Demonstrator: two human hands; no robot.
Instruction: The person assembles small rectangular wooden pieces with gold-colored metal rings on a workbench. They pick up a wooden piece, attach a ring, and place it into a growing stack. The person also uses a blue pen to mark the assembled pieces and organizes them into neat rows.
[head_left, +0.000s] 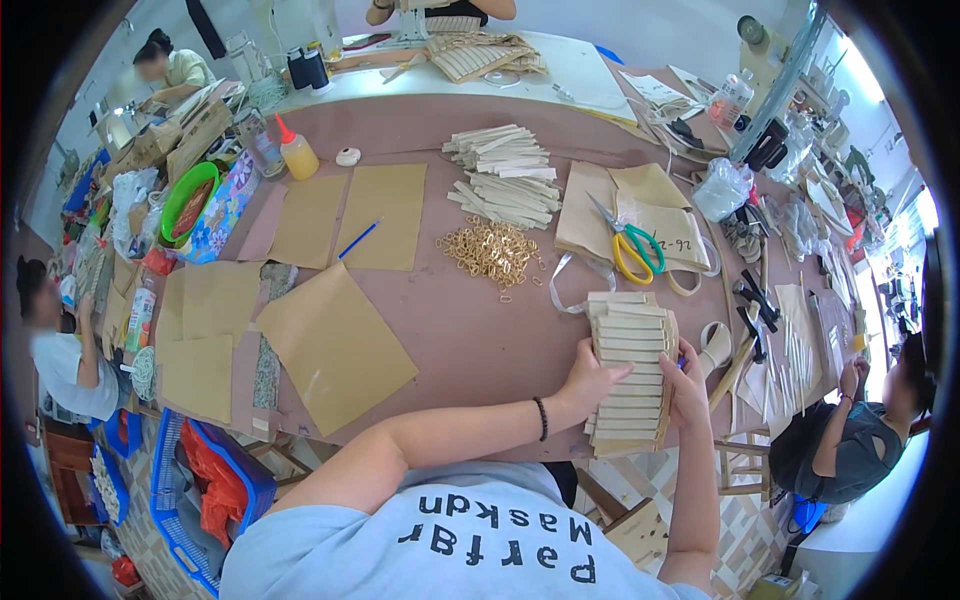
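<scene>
Both my hands grip a stack of beige panels (628,345) with rows of pale slats across them, held upright at the table's front edge. My left hand (592,380) is closed on its left side, thumb lying over the slats. My right hand (687,388) wraps the right edge, with a small blue bit beside its fingers that I cannot make out. Just beyond the stack lie scissors (632,252) with yellow and green handles, on brown paper pieces (585,215). A heap of gold metal rings (490,252) and a pile of pale strips (505,175) sit farther left.
Brown paper sheets (338,345) and a blue pen (360,238) lie at left. A glue bottle (297,155) with a red tip stands behind them. Black-handled tools (757,310) lie at right. A blue basket (210,490) is on the floor. Several people sit around the table.
</scene>
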